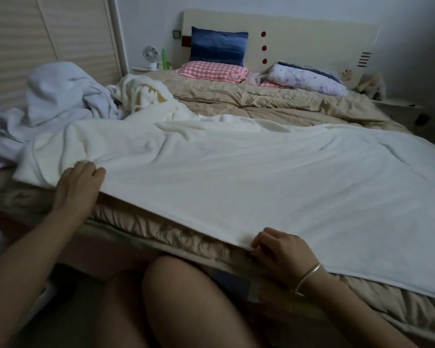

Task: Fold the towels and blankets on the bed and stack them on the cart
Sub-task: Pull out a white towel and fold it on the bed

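Head view. Operator: white blanket [236, 177] lies flat across the bed's [261, 106] near edge, long axis left to right. My left hand [77, 187] grips its hem and my right hand [284, 252] pinches it, fingers curled.
Colleague: Obstructions?
Operator: Yes, crumpled towels [60, 96] crowd the far-left corner. I judge the fold goes away from me.

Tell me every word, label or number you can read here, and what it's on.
None is readable.
Pink checked pillow: rabbit emblem, any lettering too blurred.
Headboard: red dots and a paw-print picture, no words.
White blanket, gripped by left hand and right hand: no label shows.
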`<state>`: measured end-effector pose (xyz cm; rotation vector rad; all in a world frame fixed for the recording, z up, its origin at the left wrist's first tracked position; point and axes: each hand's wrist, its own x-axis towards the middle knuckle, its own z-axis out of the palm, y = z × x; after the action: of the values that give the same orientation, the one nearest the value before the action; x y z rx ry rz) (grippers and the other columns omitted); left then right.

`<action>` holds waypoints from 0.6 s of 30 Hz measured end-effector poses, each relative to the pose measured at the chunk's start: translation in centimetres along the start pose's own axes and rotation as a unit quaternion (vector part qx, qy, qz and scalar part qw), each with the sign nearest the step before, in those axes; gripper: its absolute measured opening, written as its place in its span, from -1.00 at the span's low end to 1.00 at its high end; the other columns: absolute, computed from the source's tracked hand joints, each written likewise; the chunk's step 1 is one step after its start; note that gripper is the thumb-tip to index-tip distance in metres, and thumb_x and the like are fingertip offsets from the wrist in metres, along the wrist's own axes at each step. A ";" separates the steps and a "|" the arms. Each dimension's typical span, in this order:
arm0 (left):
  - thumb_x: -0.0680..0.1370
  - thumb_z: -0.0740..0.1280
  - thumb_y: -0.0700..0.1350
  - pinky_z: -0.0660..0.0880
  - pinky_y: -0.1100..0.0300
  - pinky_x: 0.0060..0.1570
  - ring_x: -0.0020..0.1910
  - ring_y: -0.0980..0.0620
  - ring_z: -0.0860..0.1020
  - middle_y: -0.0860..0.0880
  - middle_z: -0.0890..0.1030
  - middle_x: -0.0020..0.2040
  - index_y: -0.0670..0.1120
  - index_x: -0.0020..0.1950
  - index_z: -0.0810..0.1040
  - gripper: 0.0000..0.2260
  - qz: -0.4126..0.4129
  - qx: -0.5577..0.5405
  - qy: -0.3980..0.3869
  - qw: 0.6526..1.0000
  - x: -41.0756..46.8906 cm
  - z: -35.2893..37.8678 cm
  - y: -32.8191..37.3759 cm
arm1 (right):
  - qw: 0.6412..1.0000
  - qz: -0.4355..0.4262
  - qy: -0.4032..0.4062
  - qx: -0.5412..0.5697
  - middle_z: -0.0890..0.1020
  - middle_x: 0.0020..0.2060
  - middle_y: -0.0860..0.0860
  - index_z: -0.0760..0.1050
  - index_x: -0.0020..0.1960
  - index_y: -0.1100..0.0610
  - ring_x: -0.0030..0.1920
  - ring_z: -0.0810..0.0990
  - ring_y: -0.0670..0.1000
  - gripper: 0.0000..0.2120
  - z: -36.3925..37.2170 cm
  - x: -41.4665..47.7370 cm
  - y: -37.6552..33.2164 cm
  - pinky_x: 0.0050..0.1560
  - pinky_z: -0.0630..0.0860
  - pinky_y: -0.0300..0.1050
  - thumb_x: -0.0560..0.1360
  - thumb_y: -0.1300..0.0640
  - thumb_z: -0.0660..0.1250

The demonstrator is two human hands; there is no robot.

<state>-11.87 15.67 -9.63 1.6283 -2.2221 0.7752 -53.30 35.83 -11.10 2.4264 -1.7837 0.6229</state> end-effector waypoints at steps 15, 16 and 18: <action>0.48 0.18 -0.30 0.38 0.14 0.23 0.28 -0.05 0.44 0.00 0.43 0.33 -0.01 0.31 0.46 -0.57 -0.058 -0.338 -0.145 0.928 6.1 -6.9 18.2 | 0.800 0.591 -0.095 -0.040 0.00 0.55 0.10 0.07 0.54 0.03 0.52 -0.14 0.26 -0.33 1.0 6.7 9.5 0.41 -0.21 0.37 0.54 -0.30 -0.07; 0.48 0.18 -0.30 0.37 0.16 0.22 0.29 -0.04 0.44 0.01 0.42 0.34 0.00 0.32 0.45 -0.56 -0.048 -0.356 -0.150 0.921 7.1 -7.2 20.0 | 0.800 0.591 -0.096 -0.021 -0.04 0.55 0.12 0.00 0.56 0.07 0.52 -0.17 0.25 -0.31 2.2 8.4 8.7 0.40 -0.24 0.39 0.55 -0.29 -0.09; 0.48 0.18 -0.29 0.37 0.16 0.19 0.28 -0.05 0.44 0.01 0.41 0.35 0.00 0.33 0.45 -0.55 -0.046 -0.365 -0.154 0.917 10.1 -7.0 22.1 | 0.823 0.559 -0.102 0.006 -0.11 0.55 0.15 -0.10 0.57 0.16 0.52 -0.21 0.24 -0.30 4.9 13.3 6.1 0.40 -0.28 0.38 0.58 -0.24 -0.12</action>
<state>-36.53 16.59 -4.34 1.4943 -2.1999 -0.3524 -54.29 20.49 -11.92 1.2022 -3.2034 0.3775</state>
